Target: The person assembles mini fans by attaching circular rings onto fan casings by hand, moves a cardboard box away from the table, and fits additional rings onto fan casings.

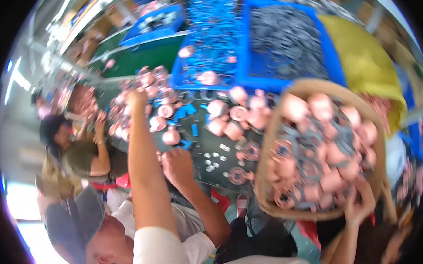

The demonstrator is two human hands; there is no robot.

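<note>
Left hand [137, 99] stretched to the upper left, right over the heap of pink cylindrical parts [165, 111] on the dark bench [205, 144], too blurred to tell whether it's open or closed! Down at lower right, the right hand [360, 203] grips the rim of the tan carton [298, 214], packed with pink and grey pieces. Small white rings [215, 155] scattered mid-frame, 2 blue trays [264, 72] at the top, yellow sack [365, 52] upper right, and a grey-capped co-worker [79, 220] at lower left!
</note>
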